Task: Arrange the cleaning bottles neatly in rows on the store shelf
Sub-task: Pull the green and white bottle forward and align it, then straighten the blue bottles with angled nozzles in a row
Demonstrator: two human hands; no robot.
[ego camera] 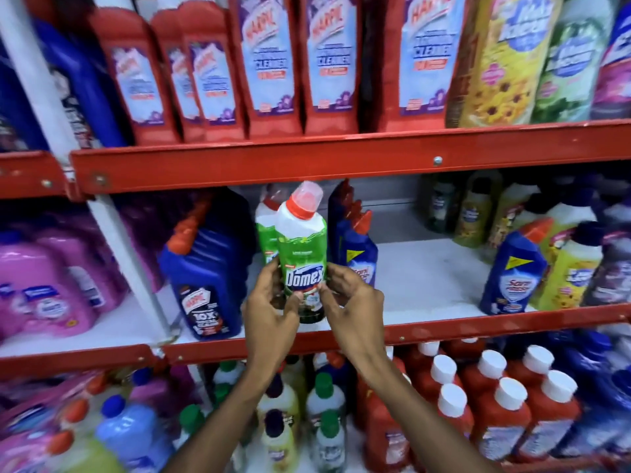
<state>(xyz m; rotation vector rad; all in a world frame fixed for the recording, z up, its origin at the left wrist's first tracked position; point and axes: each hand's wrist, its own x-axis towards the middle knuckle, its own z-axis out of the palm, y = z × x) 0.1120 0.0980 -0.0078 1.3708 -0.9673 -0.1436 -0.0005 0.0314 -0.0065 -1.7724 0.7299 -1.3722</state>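
A green Domex bottle (302, 247) with a white shoulder and red cap stands upright at the front of the middle shelf (426, 268). My left hand (269, 308) grips its lower left side and my right hand (351, 302) grips its lower right side. A second green bottle (268, 230) stands just behind it to the left. Left of them stands a blue Harpic bottle (205, 285). Right of them is a row of blue bottles with red caps (358, 257).
A lone blue bottle (512, 271) and yellow bottles (570, 271) stand at the shelf's right, with bare white shelf between. Red bottles (266, 63) fill the upper shelf, pink ones (44, 285) the left bay. The red shelf rail (478, 326) runs below my hands; mixed bottles stand underneath.
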